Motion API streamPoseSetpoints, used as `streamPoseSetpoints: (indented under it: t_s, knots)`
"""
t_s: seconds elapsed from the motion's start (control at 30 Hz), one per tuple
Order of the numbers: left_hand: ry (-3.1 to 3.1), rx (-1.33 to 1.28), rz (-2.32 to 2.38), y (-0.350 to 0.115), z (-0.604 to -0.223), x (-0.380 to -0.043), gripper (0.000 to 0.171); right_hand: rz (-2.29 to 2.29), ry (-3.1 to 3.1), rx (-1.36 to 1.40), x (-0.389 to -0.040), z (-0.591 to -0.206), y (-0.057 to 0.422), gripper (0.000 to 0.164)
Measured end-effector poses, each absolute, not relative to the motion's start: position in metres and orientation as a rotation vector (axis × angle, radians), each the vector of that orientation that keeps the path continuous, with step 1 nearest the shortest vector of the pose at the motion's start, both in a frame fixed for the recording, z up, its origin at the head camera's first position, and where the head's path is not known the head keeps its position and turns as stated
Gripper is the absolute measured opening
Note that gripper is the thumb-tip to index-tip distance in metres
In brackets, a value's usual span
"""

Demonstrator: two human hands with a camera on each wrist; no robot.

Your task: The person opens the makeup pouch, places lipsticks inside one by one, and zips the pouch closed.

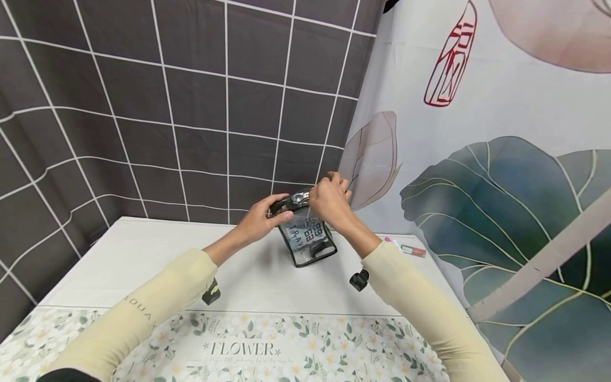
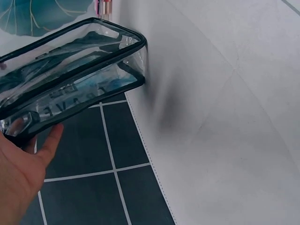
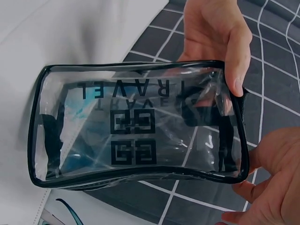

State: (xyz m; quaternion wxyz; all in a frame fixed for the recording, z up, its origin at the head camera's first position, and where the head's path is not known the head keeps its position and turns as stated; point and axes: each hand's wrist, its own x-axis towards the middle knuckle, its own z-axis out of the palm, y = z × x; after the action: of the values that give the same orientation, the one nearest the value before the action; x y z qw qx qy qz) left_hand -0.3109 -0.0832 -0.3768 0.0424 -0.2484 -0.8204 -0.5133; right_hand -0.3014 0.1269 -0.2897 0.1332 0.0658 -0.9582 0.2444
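Note:
A clear plastic zip pouch (image 1: 307, 239) with black piping and dark "TRAVEL" lettering hangs tilted over the white table, its top toward the back wall. My left hand (image 1: 260, 218) grips the pouch's upper left corner, thumb on the near face and fingers behind. At the upper right corner my right hand (image 1: 331, 200) has its fingers curled at the top edge. The right wrist view shows the lettered face of the pouch (image 3: 133, 126), with my left thumb (image 3: 236, 70) on one corner and my right hand (image 3: 274, 176) at the other. See-through sides and dark patches show in the left wrist view of the pouch (image 2: 70, 70).
Lip gloss tubes (image 1: 412, 251) lie at the table's right side, beyond my right forearm. A floral cloth (image 1: 248, 345) marked "FLOWER" covers the front of the white table (image 1: 157, 254). Dark grid fabric (image 1: 191, 106) hangs behind, and a leaf-printed curtain (image 1: 501, 185) on the right.

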Motion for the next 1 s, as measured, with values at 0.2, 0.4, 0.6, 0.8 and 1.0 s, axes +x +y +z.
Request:
streamPoseSetpoints:
  t_s: [0.2, 0.4, 0.6, 0.8, 1.0]
  knots:
    - [-2.499, -0.746, -1.565, -0.085, -0.377, -0.31, 0.064, 0.771, -2.784, 0.167, -0.305, -0.291, 0.136, 0.033]
    - [-2.483, -0.74, -1.553, -0.088, -0.378, -0.308, 0.061, 0.868, -2.781, 0.185, -0.307, -0.293, 0.145, 0.039]
    - [-2.464, -0.762, -1.57, -0.089, -0.379, -0.307, 0.058, 0.855, -2.8, 0.159, -0.307, -0.294, 0.149, 0.042]
    - [-2.488, -0.742, -1.571, -0.09, -0.381, -0.308, 0.059, 0.862, -2.842, 0.108, -0.327, -0.306, 0.159, 0.045]
    - [-2.495, -0.73, -1.569, -0.09, -0.378, -0.308, 0.059, 0.955, -2.835, 0.124, -0.404, -0.359, 0.197, 0.058]
